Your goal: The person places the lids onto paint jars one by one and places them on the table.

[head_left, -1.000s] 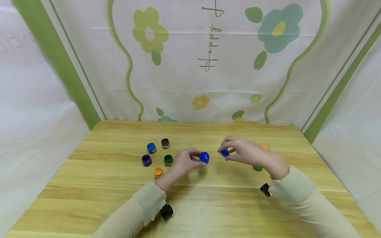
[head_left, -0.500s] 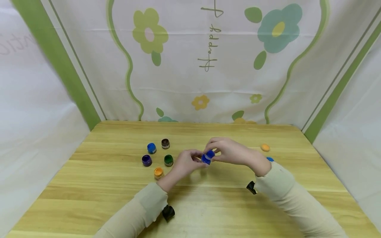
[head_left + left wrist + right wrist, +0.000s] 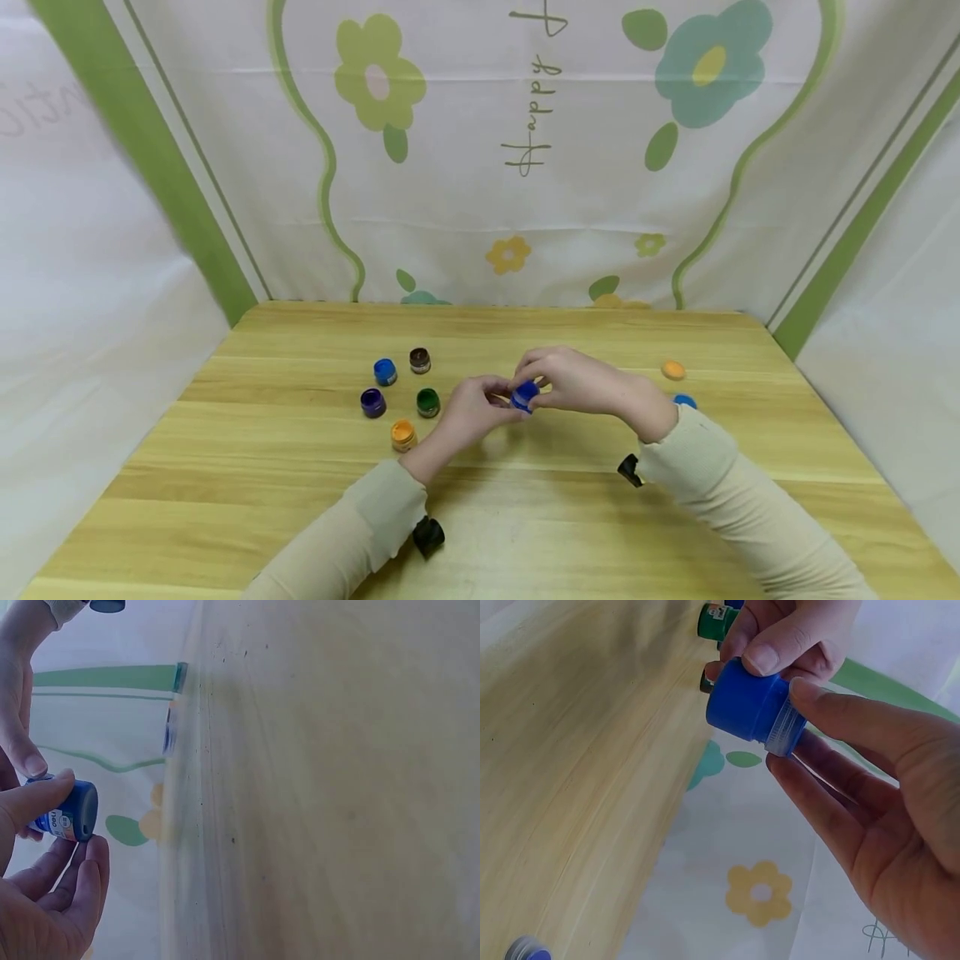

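Over the table's middle, my left hand (image 3: 474, 408) grips a small paint jar (image 3: 739, 705) of dark blue paint. My right hand (image 3: 581, 382) pinches its cap (image 3: 784, 729), blue with a clear ridged rim. The cap sits against the jar's mouth in the right wrist view; whether it is threaded on I cannot tell. The jar is tilted there, and its label (image 3: 58, 823) shows in the left wrist view. Left of my left hand stand uncapped jars: green (image 3: 428, 403), orange (image 3: 403, 436), purple (image 3: 372, 403), blue (image 3: 385, 372) and brown (image 3: 420, 361).
An orange cap (image 3: 673, 370) and a lighter blue cap (image 3: 684, 401) lie on the wooden table (image 3: 525, 533) beyond my right wrist. Black wrist-camera pieces (image 3: 428, 537) hang at both cuffs. A flowered white cloth (image 3: 450, 192) rises behind the table.
My right hand has moved left with the blue cap and brought it onto the jar in my left hand. The green cap is now hidden behind the right arm, and a blue one shows.
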`<state>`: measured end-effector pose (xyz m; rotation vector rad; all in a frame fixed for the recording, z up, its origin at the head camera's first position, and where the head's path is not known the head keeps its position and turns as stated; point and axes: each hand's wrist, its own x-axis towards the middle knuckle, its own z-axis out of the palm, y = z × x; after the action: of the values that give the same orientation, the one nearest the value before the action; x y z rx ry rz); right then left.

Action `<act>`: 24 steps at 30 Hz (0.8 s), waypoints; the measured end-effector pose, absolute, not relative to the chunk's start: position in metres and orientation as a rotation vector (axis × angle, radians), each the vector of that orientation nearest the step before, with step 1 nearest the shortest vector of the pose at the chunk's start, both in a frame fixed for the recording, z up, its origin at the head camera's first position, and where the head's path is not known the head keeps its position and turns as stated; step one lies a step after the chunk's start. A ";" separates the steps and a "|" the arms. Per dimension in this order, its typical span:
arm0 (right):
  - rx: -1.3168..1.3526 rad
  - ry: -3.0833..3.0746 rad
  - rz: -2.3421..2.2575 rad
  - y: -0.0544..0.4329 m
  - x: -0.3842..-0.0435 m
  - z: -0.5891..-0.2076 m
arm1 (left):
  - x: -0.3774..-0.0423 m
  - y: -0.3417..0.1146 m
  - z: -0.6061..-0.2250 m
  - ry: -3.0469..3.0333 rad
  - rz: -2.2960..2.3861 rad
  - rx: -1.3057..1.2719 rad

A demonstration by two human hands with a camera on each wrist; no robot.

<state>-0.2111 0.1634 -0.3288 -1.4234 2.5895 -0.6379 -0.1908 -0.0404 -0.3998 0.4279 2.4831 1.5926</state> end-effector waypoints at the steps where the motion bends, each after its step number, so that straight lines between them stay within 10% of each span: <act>1: -1.424 2.592 -0.636 0.163 -0.211 -0.329 | -0.191 -0.040 -0.400 2.482 1.595 0.429; 24: -1.501 2.731 -0.519 0.161 -0.205 -0.332 | -0.190 -0.038 -0.400 2.500 1.588 0.462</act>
<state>-0.2052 0.1611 -0.3319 -1.5009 2.7310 -0.5195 -0.1902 -0.0381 -0.4002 0.4621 2.4999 1.5876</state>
